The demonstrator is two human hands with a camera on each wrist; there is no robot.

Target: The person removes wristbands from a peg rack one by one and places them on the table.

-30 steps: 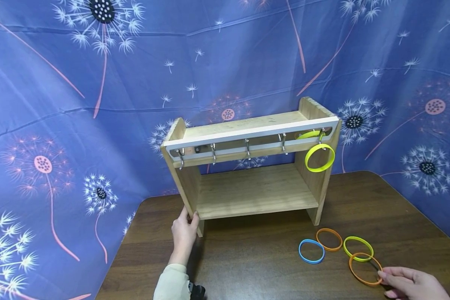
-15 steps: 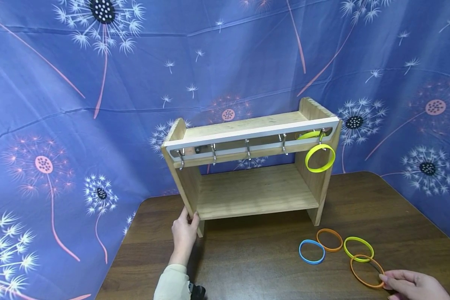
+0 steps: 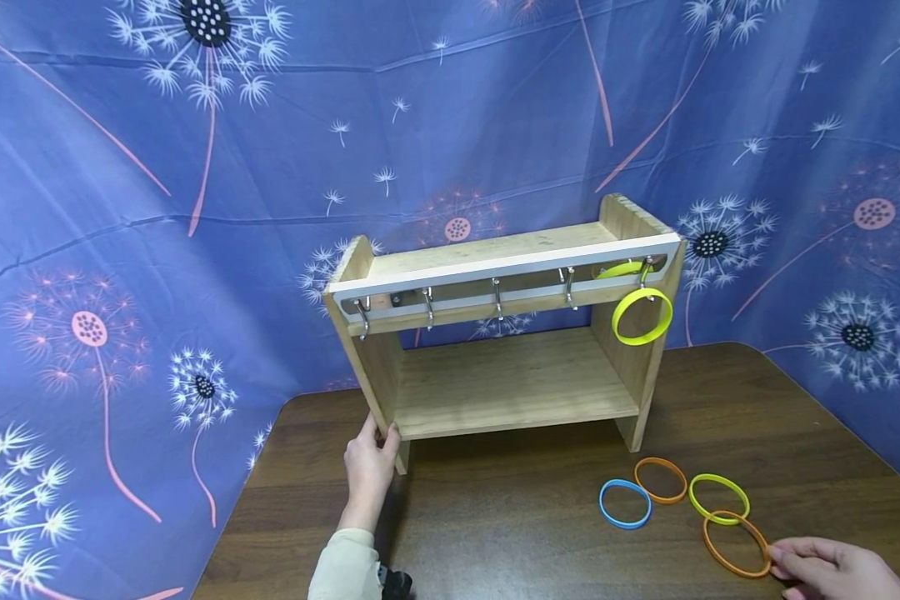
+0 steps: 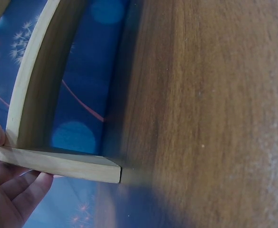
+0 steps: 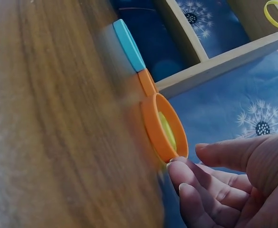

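Note:
A small two-shelf wooden rack (image 3: 517, 375) stands on the table, with a row of metal hooks along its front rail (image 3: 457, 304). My left hand (image 3: 369, 467) grips its lower left side panel, thumb on one face and fingers on the other, as the left wrist view shows. A yellow silicone wristband (image 3: 642, 340) hangs from the rightmost hook. On the table, an orange wristband (image 3: 742, 573) overlaps a second yellow wristband (image 3: 720, 477). My right hand (image 3: 832, 567) is at the orange band's near edge, fingertips touching it. The thumb looks apart from the band in the right wrist view.
Another orange wristband (image 3: 660, 460) and a blue wristband (image 3: 624, 525) lie close together in front of the rack's right leg. Blue dandelion-print cloth (image 3: 270, 167) hangs behind the brown wooden table (image 3: 510, 517).
My right hand has shifted slightly to the right, and its fingers overlap the orange wristband less. That band has slid a little rightward. My left hand keeps its place on the rack.

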